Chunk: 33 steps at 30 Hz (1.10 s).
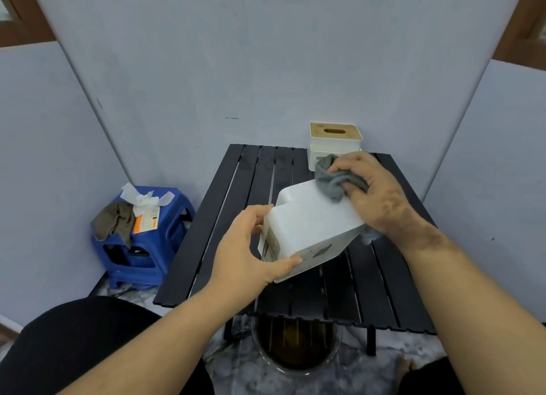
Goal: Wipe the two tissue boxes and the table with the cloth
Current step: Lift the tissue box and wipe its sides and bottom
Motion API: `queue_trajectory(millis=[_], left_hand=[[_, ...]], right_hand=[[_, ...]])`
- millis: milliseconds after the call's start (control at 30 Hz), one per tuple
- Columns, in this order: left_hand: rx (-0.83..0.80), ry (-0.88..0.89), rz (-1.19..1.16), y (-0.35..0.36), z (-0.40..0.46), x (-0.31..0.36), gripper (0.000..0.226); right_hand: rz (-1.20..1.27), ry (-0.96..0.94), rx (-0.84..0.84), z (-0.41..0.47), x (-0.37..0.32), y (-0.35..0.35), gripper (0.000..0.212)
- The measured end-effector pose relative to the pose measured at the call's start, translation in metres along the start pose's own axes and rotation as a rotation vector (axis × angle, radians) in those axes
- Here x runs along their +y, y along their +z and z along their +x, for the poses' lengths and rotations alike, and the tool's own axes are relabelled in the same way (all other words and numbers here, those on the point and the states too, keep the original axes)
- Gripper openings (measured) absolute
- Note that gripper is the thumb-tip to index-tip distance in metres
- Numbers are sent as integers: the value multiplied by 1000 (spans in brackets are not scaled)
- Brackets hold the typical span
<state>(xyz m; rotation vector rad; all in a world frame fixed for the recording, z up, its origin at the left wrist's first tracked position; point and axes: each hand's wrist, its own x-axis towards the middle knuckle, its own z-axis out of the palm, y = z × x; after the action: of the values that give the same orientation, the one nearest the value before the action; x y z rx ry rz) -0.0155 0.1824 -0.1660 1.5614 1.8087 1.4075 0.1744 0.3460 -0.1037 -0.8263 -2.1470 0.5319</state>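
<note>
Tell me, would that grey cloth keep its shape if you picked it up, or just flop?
Probably flop: the grey cloth is bunched in soft folds under the right hand, draping over the white tissue box. It looks light for its size. Its nap likely grips rather than slides.

Far tissue box's (335, 141) lower front behind the cloth (334, 181) and right hand (375, 193).

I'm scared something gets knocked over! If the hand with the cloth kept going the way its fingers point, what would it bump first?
Probably nothing on the table: the right hand points left, past the tissue box with the wooden lid. Depth is unclear.
</note>
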Motion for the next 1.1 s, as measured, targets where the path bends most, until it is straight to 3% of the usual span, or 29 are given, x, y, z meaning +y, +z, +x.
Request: queue_trajectory(millis=[200, 367, 467, 600, 833, 1000, 1100], left_hand=[[44, 1, -43, 0, 2, -3, 73], [26, -12, -10, -3, 3, -4, 70], [27, -16, -8, -4, 4, -4, 69], [45, -3, -20, -4, 5, -3, 69], [20, 3, 4, -5, 3, -1, 68], [27, 35, 2, -4, 3, 0, 69], [9, 20, -8, -5, 4, 0, 69]], right_hand=[[-29, -322, -209, -18, -49, 32, 42], [120, 72, -89, 8, -14, 10, 35], [-23, -35, -64, 11, -17, 21, 39], [42, -267, -238, -1, -49, 37, 39], [79, 32, -29, 9, -9, 13, 32], [1, -312, -160, -37, -40, 34, 39], [3, -308, -70, -37, -15, 17, 36]])
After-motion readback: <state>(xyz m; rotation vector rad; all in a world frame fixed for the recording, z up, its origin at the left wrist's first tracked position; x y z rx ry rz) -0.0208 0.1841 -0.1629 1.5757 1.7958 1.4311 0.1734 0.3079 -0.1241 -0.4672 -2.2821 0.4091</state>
